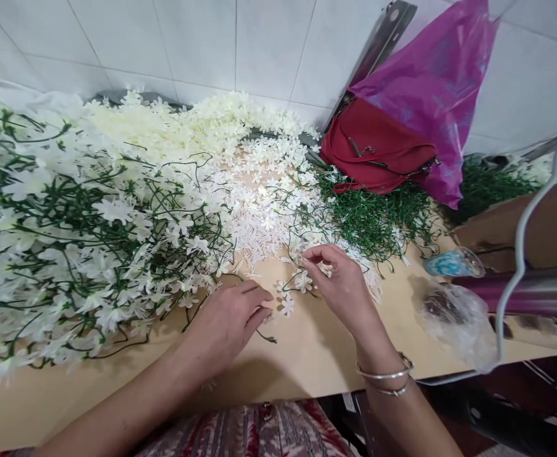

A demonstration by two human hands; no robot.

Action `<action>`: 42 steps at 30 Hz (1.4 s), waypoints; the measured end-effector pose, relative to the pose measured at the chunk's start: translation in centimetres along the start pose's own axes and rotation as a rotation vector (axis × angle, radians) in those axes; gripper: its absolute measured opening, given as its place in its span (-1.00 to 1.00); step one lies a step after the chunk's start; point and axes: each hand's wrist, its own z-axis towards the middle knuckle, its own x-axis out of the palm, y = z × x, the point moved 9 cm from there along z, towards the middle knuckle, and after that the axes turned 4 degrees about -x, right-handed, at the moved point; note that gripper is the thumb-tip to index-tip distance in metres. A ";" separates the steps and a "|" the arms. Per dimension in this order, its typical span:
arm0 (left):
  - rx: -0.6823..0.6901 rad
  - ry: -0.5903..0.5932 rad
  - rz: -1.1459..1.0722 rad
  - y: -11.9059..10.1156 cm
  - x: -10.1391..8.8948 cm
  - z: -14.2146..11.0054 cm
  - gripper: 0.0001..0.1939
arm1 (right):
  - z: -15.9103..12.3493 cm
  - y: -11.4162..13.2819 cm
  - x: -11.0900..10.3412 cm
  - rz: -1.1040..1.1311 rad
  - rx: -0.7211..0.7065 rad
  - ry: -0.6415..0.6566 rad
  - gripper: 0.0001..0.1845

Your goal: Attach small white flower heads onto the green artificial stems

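Note:
My left hand is low over the table with thumb and fingers pinched. It is closed on a green artificial flower stem, whose end sticks out below the fingertips. My right hand is to the right, thumb and forefinger curled together over the loose pieces. Whatever is between those fingertips is too small to make out. Between the hands, white artificial flowers on thin green stems lie on the table. Just beyond them spreads a pile of small white sticks.
A big heap of white flowers on stems covers the left side. Cream blossoms are piled along the wall. Green stems, a red bag, a purple plastic bag, a cup and a clear bag are on the right.

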 end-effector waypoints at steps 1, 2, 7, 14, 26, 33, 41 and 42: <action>0.011 -0.026 0.025 0.0 -0.2 0.0 -0.77 | 0.5 -0.2 0.5 -0.046 -0.005 0.022 -0.96; 0.019 -0.047 0.042 -0.1 -0.5 0.0 -0.77 | 0.9 -0.4 1.2 -0.087 -0.007 0.048 -0.96; 0.070 -0.157 0.129 -0.8 -2.2 1.5 -0.75 | 2.0 -1.2 3.5 -0.305 -0.001 0.106 -0.91; 0.147 -0.225 0.295 -1.2 -0.9 6.2 -0.74 | 1.7 -3.0 1.5 -0.179 0.068 -0.052 -0.88; 0.031 -0.199 -0.242 -0.5 -0.2 9.1 -0.82 | 1.7 -2.5 1.2 0.131 -0.014 0.001 -0.87; 0.077 -0.246 -0.176 0.6 -1.8 7.0 -0.86 | 1.5 -3.5 -1.8 -0.079 0.016 -0.234 -0.93; -0.011 -0.149 0.020 0.6 -1.0 4.9 -0.83 | 1.5 -2.1 1.5 -0.285 -0.083 0.018 -0.92; -0.013 -0.143 0.026 0.6 -0.9 4.9 -0.85 | 1.4 -2.2 1.9 -0.292 -0.070 0.053 -0.92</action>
